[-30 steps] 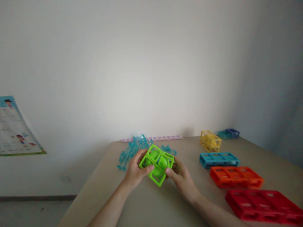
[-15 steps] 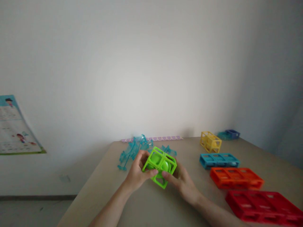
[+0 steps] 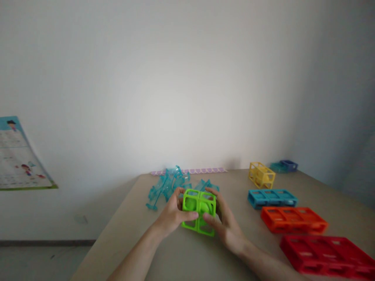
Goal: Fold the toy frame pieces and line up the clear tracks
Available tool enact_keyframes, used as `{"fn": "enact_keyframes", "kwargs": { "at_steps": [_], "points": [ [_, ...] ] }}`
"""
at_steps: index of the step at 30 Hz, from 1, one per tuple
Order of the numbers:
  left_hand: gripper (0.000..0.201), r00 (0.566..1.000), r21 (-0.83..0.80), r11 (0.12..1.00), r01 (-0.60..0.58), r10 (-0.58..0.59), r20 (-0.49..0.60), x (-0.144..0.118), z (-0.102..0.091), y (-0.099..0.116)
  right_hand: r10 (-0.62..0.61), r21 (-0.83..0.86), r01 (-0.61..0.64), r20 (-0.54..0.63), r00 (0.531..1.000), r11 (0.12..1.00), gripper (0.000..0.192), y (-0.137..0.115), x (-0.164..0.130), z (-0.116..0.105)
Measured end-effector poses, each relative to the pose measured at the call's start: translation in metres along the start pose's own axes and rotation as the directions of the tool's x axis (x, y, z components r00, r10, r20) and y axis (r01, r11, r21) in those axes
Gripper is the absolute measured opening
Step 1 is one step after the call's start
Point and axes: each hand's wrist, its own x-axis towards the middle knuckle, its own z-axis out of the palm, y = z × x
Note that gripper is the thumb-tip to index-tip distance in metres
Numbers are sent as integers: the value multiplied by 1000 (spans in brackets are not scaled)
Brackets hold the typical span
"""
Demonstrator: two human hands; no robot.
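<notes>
You have both hands wrapped around a lime-green lattice block (image 3: pixel 199 212), a 2-by-2 frame of open cells with green balls showing inside its upper cells, and it sits low over the near middle of the beige table (image 3: pixel 164 257), upright with its front face toward you; whether its bottom edge touches the tabletop cannot be told. Your left hand (image 3: pixel 172 214) grasps the block's left side, thumb laid across the front at mid-height and fingers curled round the back. Your right hand (image 3: pixel 227 224) grasps the right side, thumb pressed on the lower front cell and fingers over the top rear edge. Just behind the block lies a heap of clear teal plastic pieces (image 3: pixel 168 185), and behind those a pale purple strip (image 3: pixel 193 171) runs along the wall edge. To your right, well apart from the block, stand a yellow frame (image 3: pixel 261 175), a blue tray (image 3: pixel 272 198), an orange tray (image 3: pixel 293 219) and a red tray (image 3: pixel 325 254), set in a row toward you, with 2 small dark blue and teal pieces (image 3: pixel 283 166) at the far corner. A poster (image 3: pixel 17 156) leans against the wall at the left.
</notes>
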Motion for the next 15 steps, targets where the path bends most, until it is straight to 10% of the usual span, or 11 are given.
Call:
{"fn": "enact_keyframes", "kwargs": {
  "at_steps": [12, 15],
  "points": [
    [47, 998, -141, 988, -64, 63, -10, 5, -6, -8, -66, -345, 7, -159, 985, 939, 52, -39, 12, -21],
    [36, 997, -123, 990, -73, 69, -31, 5, -6, -7, -141, -677, -89, -277, 950, 731, 60, -72, 53, -58]
  ]
}}
